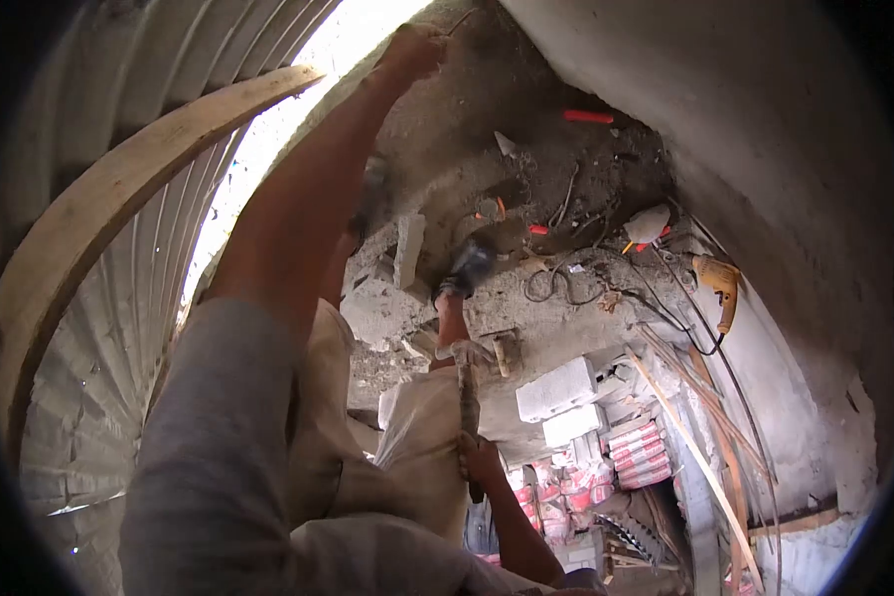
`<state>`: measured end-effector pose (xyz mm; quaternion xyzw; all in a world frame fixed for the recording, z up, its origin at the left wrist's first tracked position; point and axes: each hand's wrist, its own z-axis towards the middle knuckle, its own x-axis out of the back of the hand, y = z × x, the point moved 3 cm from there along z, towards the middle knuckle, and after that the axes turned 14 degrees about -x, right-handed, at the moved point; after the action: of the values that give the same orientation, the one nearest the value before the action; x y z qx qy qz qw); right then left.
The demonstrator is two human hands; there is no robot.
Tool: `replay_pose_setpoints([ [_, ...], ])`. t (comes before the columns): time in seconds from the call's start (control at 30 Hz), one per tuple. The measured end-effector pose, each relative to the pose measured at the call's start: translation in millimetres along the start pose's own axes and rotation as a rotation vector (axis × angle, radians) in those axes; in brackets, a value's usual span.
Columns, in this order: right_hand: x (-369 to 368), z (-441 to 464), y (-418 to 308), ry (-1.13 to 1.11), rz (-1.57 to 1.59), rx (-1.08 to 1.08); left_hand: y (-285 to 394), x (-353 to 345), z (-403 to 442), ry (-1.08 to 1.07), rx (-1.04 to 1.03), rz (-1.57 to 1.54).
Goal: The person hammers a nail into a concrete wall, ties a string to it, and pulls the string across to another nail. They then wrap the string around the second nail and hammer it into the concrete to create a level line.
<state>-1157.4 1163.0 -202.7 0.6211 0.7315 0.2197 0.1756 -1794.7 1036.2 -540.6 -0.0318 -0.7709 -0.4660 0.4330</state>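
My left arm reaches up to the top of the view, where my left hand is closed near the wall. A thin, dark, nail-like rod sticks out from its fingers; its exact kind is too small to tell. Lower down, beside my right thigh, my right hand is wrapped round the handle of a hammer. The hammer stands head upward, away from my body, its head greyish and dusty. My shoe rests on the rubble-strewn ground beyond it.
Corrugated metal sheeting with a curved-looking timber runs along the left. At right, a yellow power drill lies by its cable against a plastered wall. Concrete blocks, red-and-white bags and wooden strips lie below.
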Motion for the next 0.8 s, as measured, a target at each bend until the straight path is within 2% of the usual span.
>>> replay_pose_setpoints([
  [0.03,-1,2,8,-0.013,0.042,0.036,9,-6,-28,0.17,0.134,-0.506],
  [0.1,1,-2,7,-0.017,0.086,0.089,73,16,-60,0.214,0.411,-1.05],
  [0.17,11,-25,-20,0.122,-0.044,0.314,125,29,-88,0.26,0.346,-1.328],
  [0.23,24,-60,-66,0.13,-0.034,0.295,170,59,-110,0.147,0.525,-1.264],
  [0.27,31,-76,-90,0.137,-0.019,0.261,184,73,-120,0.159,0.522,-1.247],
  [0.37,56,-87,-152,0.197,0.069,0.505,220,107,-149,0.077,0.55,-1.168],
  [0.43,73,-85,-192,0.213,0.128,0.703,247,126,-171,-0.12,0.425,-1.099],
  [0.47,78,-93,-215,0.186,0.155,0.778,257,130,-183,-0.116,0.421,-1.09],
  [0.53,77,-184,-263,-0.147,0.484,0.694,282,132,-209,-0.285,0.415,-1.125],
  [0.57,74,-202,-273,-0.152,0.484,0.7,294,138,-218,-0.281,0.415,-1.118],
  [0.63,69,-231,-289,-0.3,0.593,0.957,316,145,-232,-0.35,0.466,-1.28],
  [0.77,64,-254,-289,-0.311,0.561,1.065,337,154,-249,-0.247,0.468,-1.413],
  [0.8,64,-256,-287,-0.336,0.594,1.045,345,167,-248,-0.083,0.552,-1.438],
])
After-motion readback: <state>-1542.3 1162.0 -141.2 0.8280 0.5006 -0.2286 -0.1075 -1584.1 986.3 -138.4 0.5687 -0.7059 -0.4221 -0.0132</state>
